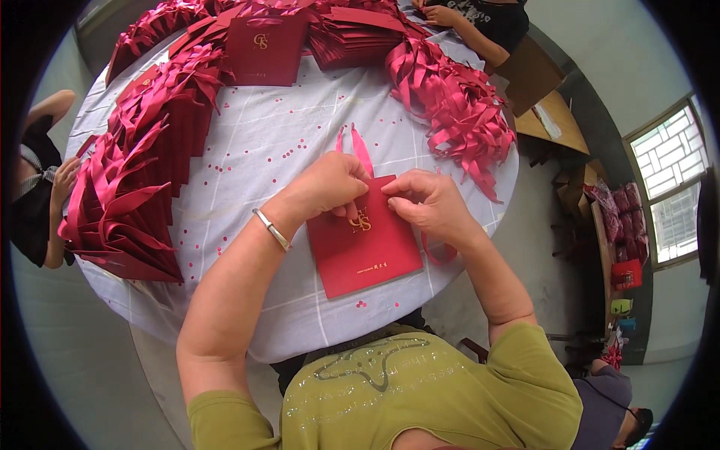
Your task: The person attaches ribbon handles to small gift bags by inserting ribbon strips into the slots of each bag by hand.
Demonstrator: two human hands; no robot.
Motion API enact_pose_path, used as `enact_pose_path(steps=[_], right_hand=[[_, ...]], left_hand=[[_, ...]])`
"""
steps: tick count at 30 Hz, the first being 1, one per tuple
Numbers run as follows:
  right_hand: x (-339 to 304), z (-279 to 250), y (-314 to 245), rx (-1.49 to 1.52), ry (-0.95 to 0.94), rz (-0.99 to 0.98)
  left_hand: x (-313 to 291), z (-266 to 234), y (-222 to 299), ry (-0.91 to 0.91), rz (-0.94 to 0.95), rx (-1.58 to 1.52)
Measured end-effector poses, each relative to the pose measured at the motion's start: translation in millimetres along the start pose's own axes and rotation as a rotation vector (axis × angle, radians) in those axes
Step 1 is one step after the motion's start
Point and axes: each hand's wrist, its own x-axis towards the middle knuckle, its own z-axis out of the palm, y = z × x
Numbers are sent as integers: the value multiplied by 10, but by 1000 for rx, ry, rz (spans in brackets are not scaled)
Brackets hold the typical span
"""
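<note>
A flat red paper bag (367, 259) with gold print lies on the white-covered table in front of me. My left hand (336, 184) is closed in a pinch over its upper left edge. A pink ribbon (361, 152) rises from behind those fingers and stretches away across the cloth. My right hand (429, 201) has its thumb and forefinger curled at the bag's upper right corner. What lies between those fingertips is too small to make out. More pink ribbon (441, 253) loops out beside the bag, below my right hand.
Red bags with ribbon handles (131, 180) stand in a row on the left, with stacked bags (356, 37) at the back. A ribbon heap (457, 112) lies on the right. Red dots litter the tablecloth (255, 195). Other people sit at left (45, 176) and far right (480, 30).
</note>
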Motion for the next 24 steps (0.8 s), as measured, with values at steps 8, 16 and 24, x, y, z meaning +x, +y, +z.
enact_pose_path(steps=[8, 16, 24], right_hand=[[-18, 38, -55, 152, 84, 52], [56, 69, 43, -188, 144, -319], [65, 133, 49, -291, 212, -382]], left_hand=[[-3, -1, -13, 4, 8, -2], [12, 9, -29, 9, 30, -16], [2, 13, -37, 14, 47, -21]])
